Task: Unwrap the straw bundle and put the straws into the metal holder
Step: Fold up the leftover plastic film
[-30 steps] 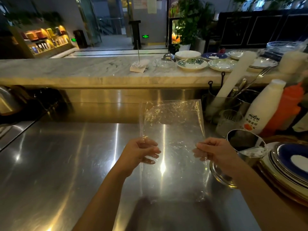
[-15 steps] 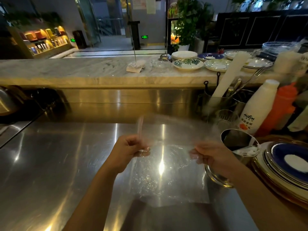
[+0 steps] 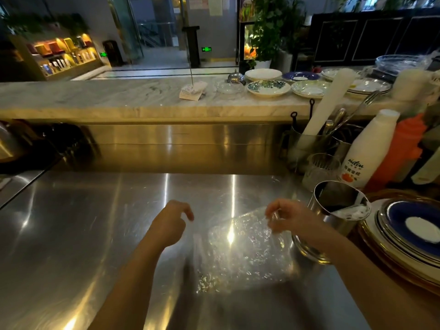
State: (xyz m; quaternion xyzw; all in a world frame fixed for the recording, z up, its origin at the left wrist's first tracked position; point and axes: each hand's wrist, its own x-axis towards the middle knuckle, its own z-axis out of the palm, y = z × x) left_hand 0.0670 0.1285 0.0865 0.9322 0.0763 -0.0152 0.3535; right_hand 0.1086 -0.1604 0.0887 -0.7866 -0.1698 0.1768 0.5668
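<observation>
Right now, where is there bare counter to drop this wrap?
Steel counter is bare left of the left hand, back to the steel wall. Right is crowded: wrap in the right hand, then metal cup, plates, bottles.

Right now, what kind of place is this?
Likely a cafe or restaurant bar station: brushed stainless steel worktop, stacked patterned ceramic plates on a marble serving counter, and a white milk bottle.
</observation>
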